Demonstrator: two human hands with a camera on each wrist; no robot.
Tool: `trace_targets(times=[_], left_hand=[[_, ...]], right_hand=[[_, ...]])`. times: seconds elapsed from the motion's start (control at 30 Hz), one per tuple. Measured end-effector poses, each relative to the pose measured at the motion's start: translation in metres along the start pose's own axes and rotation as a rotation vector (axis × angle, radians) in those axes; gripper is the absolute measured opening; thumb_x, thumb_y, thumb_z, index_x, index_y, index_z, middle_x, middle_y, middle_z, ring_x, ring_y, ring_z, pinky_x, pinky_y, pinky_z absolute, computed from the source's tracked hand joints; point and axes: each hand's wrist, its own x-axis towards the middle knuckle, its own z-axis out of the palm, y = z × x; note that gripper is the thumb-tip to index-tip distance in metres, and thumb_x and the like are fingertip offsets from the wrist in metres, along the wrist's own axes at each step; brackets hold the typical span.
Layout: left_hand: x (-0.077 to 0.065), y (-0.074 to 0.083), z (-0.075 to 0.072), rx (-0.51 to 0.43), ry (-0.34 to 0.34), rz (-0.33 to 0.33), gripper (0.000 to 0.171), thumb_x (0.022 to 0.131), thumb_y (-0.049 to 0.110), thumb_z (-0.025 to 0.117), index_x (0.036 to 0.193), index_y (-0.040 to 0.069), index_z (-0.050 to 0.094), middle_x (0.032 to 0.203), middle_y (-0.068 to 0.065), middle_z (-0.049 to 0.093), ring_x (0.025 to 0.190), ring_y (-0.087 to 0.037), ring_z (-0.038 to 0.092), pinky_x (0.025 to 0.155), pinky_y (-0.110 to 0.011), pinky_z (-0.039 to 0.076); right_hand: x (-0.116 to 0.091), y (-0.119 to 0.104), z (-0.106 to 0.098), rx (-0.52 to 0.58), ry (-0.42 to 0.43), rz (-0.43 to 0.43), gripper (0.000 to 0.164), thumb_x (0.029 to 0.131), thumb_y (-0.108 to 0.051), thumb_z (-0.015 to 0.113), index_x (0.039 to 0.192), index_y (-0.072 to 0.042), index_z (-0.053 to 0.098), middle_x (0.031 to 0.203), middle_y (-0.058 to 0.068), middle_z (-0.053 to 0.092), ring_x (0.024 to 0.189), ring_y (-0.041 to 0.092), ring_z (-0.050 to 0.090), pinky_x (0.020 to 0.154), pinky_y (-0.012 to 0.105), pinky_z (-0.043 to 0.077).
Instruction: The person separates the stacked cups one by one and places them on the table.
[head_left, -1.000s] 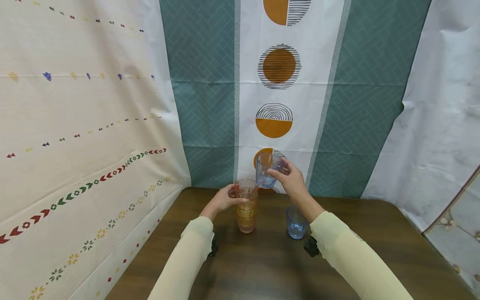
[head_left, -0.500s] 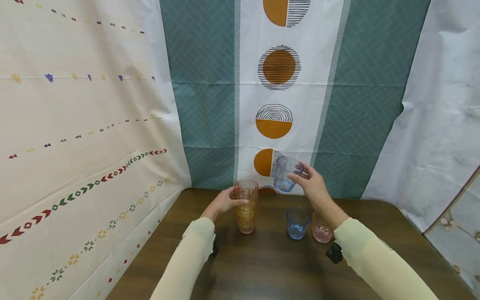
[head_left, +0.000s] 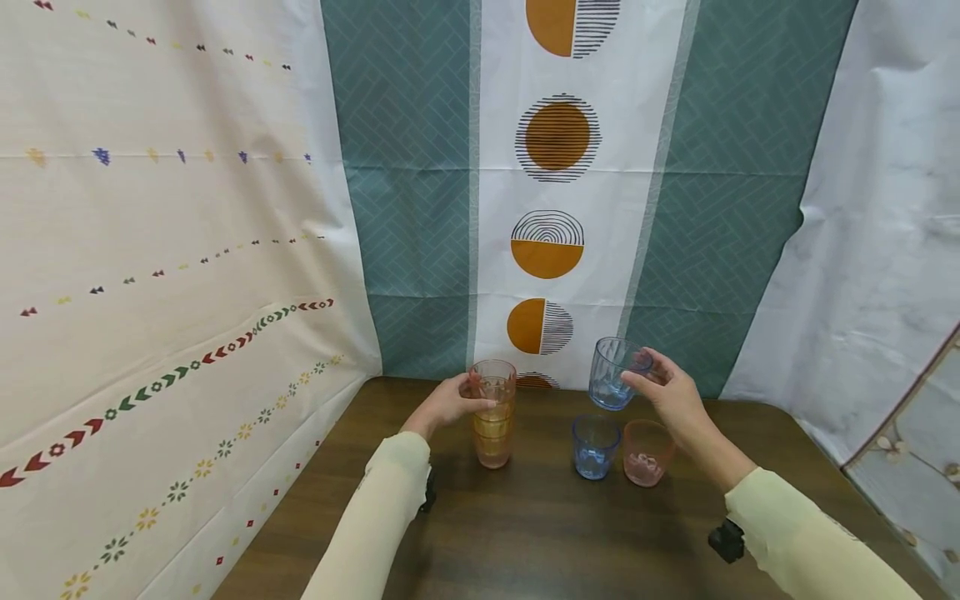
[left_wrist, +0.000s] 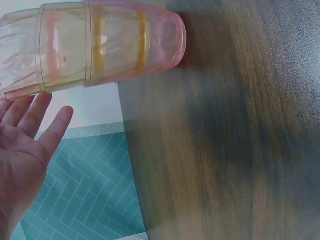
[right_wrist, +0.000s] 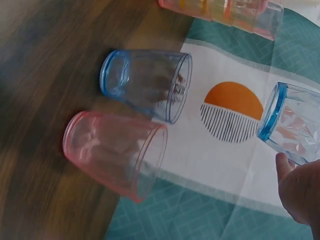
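Observation:
A tall stack of nested pink and yellow tumblers (head_left: 492, 429) stands upright on the table. Around its upper part my left hand (head_left: 450, 402) holds on, thumb across the front; in the left wrist view, fingertips (left_wrist: 42, 107) meet the side of the stack (left_wrist: 115, 45). My right hand (head_left: 671, 396) grips a clear blue tumbler (head_left: 609, 379) by its right side, in the air and slightly tilted. Below it a second blue tumbler (head_left: 594, 457) stands upright on the table, with a pink tumbler (head_left: 643, 467) close to its right. Both standing tumblers also show in the right wrist view.
The dark wooden table (head_left: 525, 542) ends at a back edge, just behind the tumblers. A green and white patterned cloth (head_left: 405, 250) hangs behind it. Cream cloth (head_left: 187, 333) hangs at the left, pale cloth (head_left: 862, 250) at the right.
My right hand has carried the blue tumbler right and down, away from the stack, to above the standing tumblers. The pink tumbler has come into sight. My left hand stays at the stack.

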Motion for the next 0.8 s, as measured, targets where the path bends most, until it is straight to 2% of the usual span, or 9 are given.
trace_targets(times=[0.13, 0.23, 0.43, 0.57, 0.7, 0.8], left_hand=[[0.0, 0.001, 0.0, -0.001, -0.007, 0.001, 0.078, 0.082, 0.045, 0.08, 0.145, 0.011, 0.048, 0.142, -0.01, 0.055, 0.133, -0.028, 0.048, 0.109, -0.048, 0.039], [0.0, 0.001, -0.001, 0.001, -0.008, 0.006, 0.078, 0.082, 0.044, 0.08, 0.145, 0.01, 0.048, 0.143, -0.011, 0.054, 0.133, -0.028, 0.048, 0.109, -0.048, 0.039], [-0.001, 0.001, -0.001, 0.018, 0.001, 0.004, 0.075, 0.082, 0.042, 0.081, 0.142, 0.009, 0.05, 0.142, -0.01, 0.054, 0.133, -0.028, 0.048, 0.109, -0.047, 0.039], [-0.001, 0.001, -0.001, 0.029, -0.006, 0.007, 0.075, 0.083, 0.042, 0.081, 0.142, 0.008, 0.05, 0.142, -0.011, 0.054, 0.133, -0.028, 0.048, 0.109, -0.048, 0.039], [0.001, 0.001, -0.001, 0.032, -0.008, 0.009, 0.073, 0.083, 0.042, 0.08, 0.141, 0.008, 0.051, 0.142, -0.011, 0.054, 0.132, -0.028, 0.048, 0.109, -0.047, 0.039], [0.001, 0.003, -0.003, 0.033, -0.003, 0.006, 0.071, 0.083, 0.041, 0.08, 0.14, 0.009, 0.052, 0.141, -0.01, 0.055, 0.132, -0.027, 0.049, 0.109, -0.046, 0.04]], right_hand=[[-0.006, 0.006, -0.015, -0.001, 0.017, -0.004, 0.083, 0.095, -0.038, 0.067, 0.157, -0.006, 0.022, 0.154, 0.016, 0.037, 0.141, 0.031, 0.036, 0.102, 0.02, 0.042], [-0.01, 0.011, -0.026, 0.0, 0.028, -0.01, 0.082, 0.096, -0.036, 0.066, 0.157, -0.004, 0.021, 0.153, 0.014, 0.038, 0.138, 0.025, 0.039, 0.096, 0.013, 0.042], [-0.019, 0.024, -0.045, 0.066, 0.042, -0.058, 0.08, 0.097, -0.025, 0.066, 0.156, 0.002, 0.018, 0.14, 0.0, 0.047, 0.12, 0.0, 0.048, 0.091, 0.008, 0.042], [-0.026, 0.031, -0.055, 0.089, 0.06, -0.078, 0.078, 0.097, -0.021, 0.066, 0.155, 0.004, 0.019, 0.138, 0.0, 0.048, 0.118, -0.004, 0.05, 0.089, 0.007, 0.042], [-0.034, 0.039, -0.065, 0.014, 0.087, -0.073, 0.077, 0.098, -0.023, 0.066, 0.155, 0.003, 0.021, 0.142, 0.001, 0.048, 0.118, -0.007, 0.049, 0.089, 0.006, 0.041], [-0.04, 0.045, -0.071, -0.028, 0.086, -0.054, 0.077, 0.099, -0.026, 0.064, 0.155, 0.002, 0.02, 0.144, -0.001, 0.047, 0.125, -0.004, 0.048, 0.09, 0.006, 0.041]])
